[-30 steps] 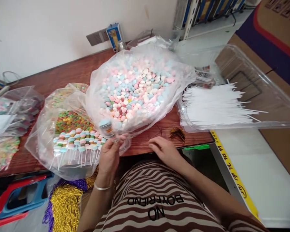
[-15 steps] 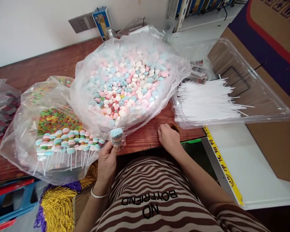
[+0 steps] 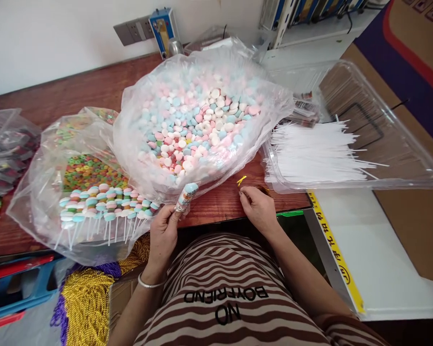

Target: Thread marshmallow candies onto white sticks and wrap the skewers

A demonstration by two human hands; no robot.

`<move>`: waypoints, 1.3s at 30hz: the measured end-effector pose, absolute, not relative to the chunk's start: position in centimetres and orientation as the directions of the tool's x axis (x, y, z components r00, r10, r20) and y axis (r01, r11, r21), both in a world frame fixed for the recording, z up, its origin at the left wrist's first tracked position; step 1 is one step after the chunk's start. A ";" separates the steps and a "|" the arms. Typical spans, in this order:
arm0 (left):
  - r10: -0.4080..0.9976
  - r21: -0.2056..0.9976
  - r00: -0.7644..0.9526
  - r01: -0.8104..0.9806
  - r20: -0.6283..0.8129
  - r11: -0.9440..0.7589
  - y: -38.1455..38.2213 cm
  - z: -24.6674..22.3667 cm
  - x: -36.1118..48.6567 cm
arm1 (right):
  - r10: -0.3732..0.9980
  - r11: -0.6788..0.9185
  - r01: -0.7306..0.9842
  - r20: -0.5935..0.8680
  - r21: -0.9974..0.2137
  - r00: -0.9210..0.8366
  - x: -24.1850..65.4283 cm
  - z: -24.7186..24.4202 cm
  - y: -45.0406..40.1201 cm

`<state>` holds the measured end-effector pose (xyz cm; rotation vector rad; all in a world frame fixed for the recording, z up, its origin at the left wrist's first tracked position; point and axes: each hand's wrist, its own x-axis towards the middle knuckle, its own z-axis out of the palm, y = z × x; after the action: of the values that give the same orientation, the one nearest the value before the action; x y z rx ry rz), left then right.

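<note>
My left hand (image 3: 165, 231) pinches the lower end of a wrapped candy skewer (image 3: 186, 196), which tilts up to the right in front of the big candy bag. Between the fingertips of my right hand (image 3: 259, 207) is a small gold twist tie (image 3: 241, 180), over the table edge. Pink, white and blue candies (image 3: 216, 115) fill the large clear bag. Candy skewers on white sticks (image 3: 108, 204) lie in rows on another plastic bag at the left, by colorful ring candies (image 3: 90, 173).
White sticks (image 3: 313, 151) lie in a clear plastic tray (image 3: 411, 180) at the right. Gold bead strings (image 3: 86, 302) hang at the lower left. A blue device (image 3: 163, 32) stands by the wall. A cardboard box (image 3: 407, 226) is at the far right.
My right hand has lifted slightly and now shows a gold twist tie at its fingertips. The wrapped skewer has turned from facing me to a rightward tilt. The view has shifted a little.
</note>
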<state>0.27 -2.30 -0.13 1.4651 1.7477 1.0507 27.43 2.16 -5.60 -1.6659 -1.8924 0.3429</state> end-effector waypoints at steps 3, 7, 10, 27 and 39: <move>0.969 0.870 -0.247 0.482 0.023 0.102 -2.6 0.2 -0.2 | 0.985 0.056 0.921 0.173 -0.385 0.013 27.4 -4.8 1.8; 0.939 0.901 -0.339 0.422 0.057 0.097 -3.0 0.6 -1.0 | 0.984 0.070 0.952 0.179 -0.297 -0.016 25.5 -3.3 0.7; 0.914 0.911 -0.394 0.404 0.091 0.083 -3.3 0.8 -1.4 | 0.925 0.379 0.841 0.121 -0.386 -0.361 22.5 -3.0 0.4; 0.944 0.567 -0.145 0.822 0.295 -0.051 -4.4 -0.2 -2.1 | 0.828 0.544 0.775 0.355 -0.321 -0.434 20.2 -3.1 -0.6; 0.913 0.334 0.192 0.887 0.360 -0.318 -2.3 -1.7 4.5 | 0.738 0.561 0.823 0.501 -0.086 -0.451 19.1 -1.6 -0.1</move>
<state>4.47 -2.35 -1.72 2.3853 1.8027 0.7809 19.13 -0.05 -1.64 -1.2548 -2.3082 -0.2318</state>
